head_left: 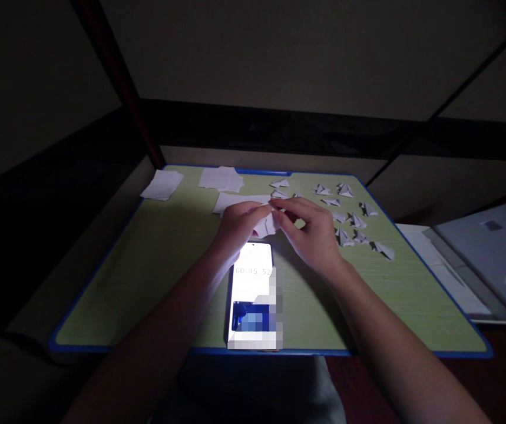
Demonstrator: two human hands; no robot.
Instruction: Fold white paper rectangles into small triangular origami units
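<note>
Both hands meet over the middle of the counter point(146, 277), a green board with a blue rim; left hand point(239, 227) and right hand point(310, 232) pinch one small paper piece point(267, 225) between their fingertips, just above the top edge of a lit phone point(253, 294); both grips closed on that paper, thumbs and forefingers doing the work.

Paper reads as thin, light, floppy; holds a crease but tears or crumples easily, so my call is pinch at edges and corners, light pressure, support the flat part with the other fingers; not slippery as far as I can judge.

Around it: a flat white sheet point(230, 202) just behind the hands; two loose stacks of paper point(220, 178) and point(162, 184) near the far-left rim; a scatter of small folded shapes point(350, 221) to the right of the right hand, well spread, none touching the hands; the phone lies flat, screen up, showing a timer, lower part blurred. Grey folder point(486, 259) off the counter at right. Lighting dim; fold detail on the held piece can't be made out.
</note>
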